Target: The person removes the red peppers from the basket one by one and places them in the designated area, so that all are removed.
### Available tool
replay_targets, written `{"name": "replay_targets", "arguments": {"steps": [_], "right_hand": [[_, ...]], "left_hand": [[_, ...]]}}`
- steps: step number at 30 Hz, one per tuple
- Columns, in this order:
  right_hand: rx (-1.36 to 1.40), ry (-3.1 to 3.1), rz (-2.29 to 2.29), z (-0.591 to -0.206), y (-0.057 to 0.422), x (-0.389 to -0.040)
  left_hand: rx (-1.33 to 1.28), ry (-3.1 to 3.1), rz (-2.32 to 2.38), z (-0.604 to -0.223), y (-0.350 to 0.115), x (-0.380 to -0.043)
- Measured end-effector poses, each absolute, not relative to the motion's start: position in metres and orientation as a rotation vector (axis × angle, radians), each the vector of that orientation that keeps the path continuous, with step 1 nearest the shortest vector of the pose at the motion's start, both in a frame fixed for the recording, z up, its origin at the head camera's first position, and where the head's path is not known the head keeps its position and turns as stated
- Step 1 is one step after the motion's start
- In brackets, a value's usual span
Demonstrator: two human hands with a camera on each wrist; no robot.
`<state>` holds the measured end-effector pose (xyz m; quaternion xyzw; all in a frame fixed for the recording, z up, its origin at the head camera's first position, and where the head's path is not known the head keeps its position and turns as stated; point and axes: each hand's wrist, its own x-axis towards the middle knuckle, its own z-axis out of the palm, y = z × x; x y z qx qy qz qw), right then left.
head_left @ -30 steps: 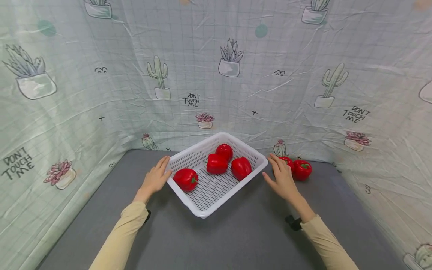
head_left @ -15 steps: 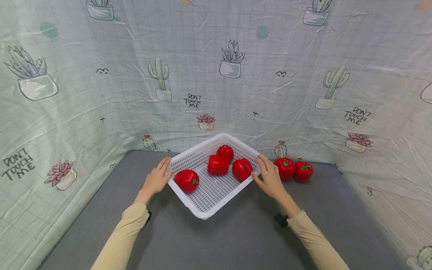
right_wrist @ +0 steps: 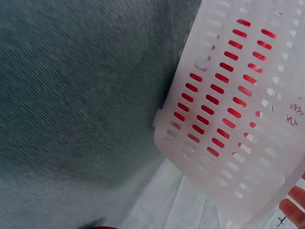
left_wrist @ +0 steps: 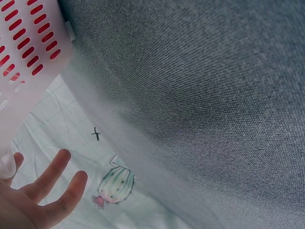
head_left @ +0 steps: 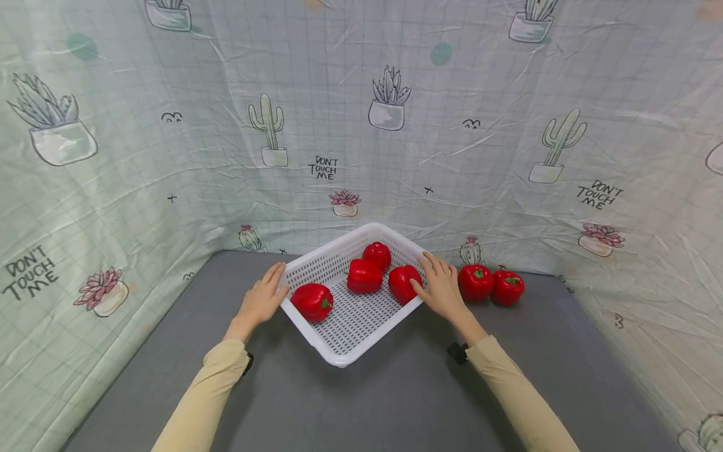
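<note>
**Hands Meet a White Basket of Red Peppers**

Two pale yellow sleeves (head_left: pixel 198 392) reach in over a dark gray bench (head_left: pixel 361 417), where a white slotted basket (head_left: pixel 360 311) sits askew, one corner pointing toward the person. It looks like thin molded plastic: light, fairly stiff, a little slick, with some give along the sides. The rolled rim looks like the sound place to hold, fingers under the lip and thumbs over it, at opposite ends so the load stays level.

The left hand (head_left: pixel 260 301) lies at the left corner, fingers loosely extended against the rim. The right hand (head_left: pixel 442 287) rests at the right corner, fingers relaxed and spread, thumb over the edge; from here I cannot tell if it touches the pepper (head_left: pixel 401 284) behind it.

Three more lie inside: a pepper on its side by the left wall (head_left: pixel 310 302), another near the middle (head_left: pixel 364 276) and one toward the far corner (head_left: pixel 377 254). Glossy and likely hollow, they should be firm but bruisable and quick to roll; a cupped grip around the widest part would suit them better than the stem.

Just beyond the right hand, two loose peppers (head_left: pixel 475 282) sit side by side on the bench, before a cactus-print cloth (head_left: pixel 361 163).
</note>
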<state>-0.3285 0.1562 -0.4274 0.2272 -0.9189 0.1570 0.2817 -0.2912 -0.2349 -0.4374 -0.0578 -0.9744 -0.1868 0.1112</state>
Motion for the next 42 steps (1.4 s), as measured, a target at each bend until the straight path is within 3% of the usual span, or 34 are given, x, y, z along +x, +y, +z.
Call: {"name": "replay_targets", "arguments": {"steps": [19, 42], "right_hand": [[0.687, -2.697, 0.198, -0.407, 0.141, -0.362], [0.761, -2.808, 0.058, -0.417, 0.130, -0.384]], "left_hand": [[-0.164, -2.869, -0.533, -0.436, -0.233, -0.291], [-0.163, -2.864, -0.551, -0.435, -0.233, -0.290]]}}
